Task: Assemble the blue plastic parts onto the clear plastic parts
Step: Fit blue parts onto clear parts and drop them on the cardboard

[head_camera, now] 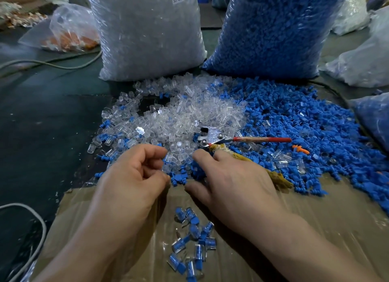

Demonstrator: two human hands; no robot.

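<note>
While the left hand [134, 170] hovers at the near edge of the clear plastic parts [179, 113] heaped mid-frame, its grip is curled, thumb near forefinger; whether it pinches a piece I cannot tell. These little clear shells look light, stiff and slick, so they are probably best pinched across their flat sides. Below centre, on the cardboard [315, 218], lie roughly a dozen assembled pieces [193, 239]; overlap prevents a firm count. The right hand [229, 182] lies with its grip released, fingers spread flat on the pile's near edge. Just beyond it rests one pair of pliers [221, 137]. To the right sprawl the blue plastic parts [294, 123], far too many to count, likely light and rigid, easiest taken by the flat tab. Two big bags stand behind, one clear [147, 29], one blue [273, 29].
</note>
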